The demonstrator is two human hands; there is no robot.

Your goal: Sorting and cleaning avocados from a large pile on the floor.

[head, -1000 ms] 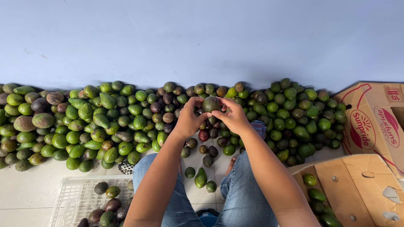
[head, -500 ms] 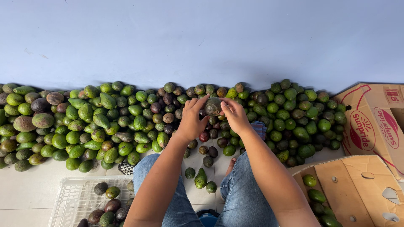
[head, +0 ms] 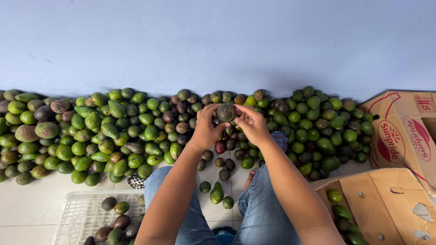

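Both my hands hold one dark green avocado (head: 225, 112) up in front of me. My left hand (head: 205, 130) grips its left side with fingers curled around it. On the other side, my right hand (head: 254, 125) pinches it with thumb and fingertips. Below and behind the fruit, a long pile of avocados (head: 113, 131) runs along the foot of the blue wall, mostly green with some dark purple ones. A few loose avocados (head: 216, 193) lie on the tiled floor between my knees, which are in blue jeans.
A white plastic crate (head: 79, 213) at lower left holds several dark avocados. Open cardboard boxes (head: 390, 204) stand at the right; the nearer one has a few green avocados (head: 340, 211) inside. The blue wall (head: 218, 45) closes off the far side.
The avocado has turned slightly between my fingers and both hands have shifted a little around it. The pile, crate and boxes stay as they were.
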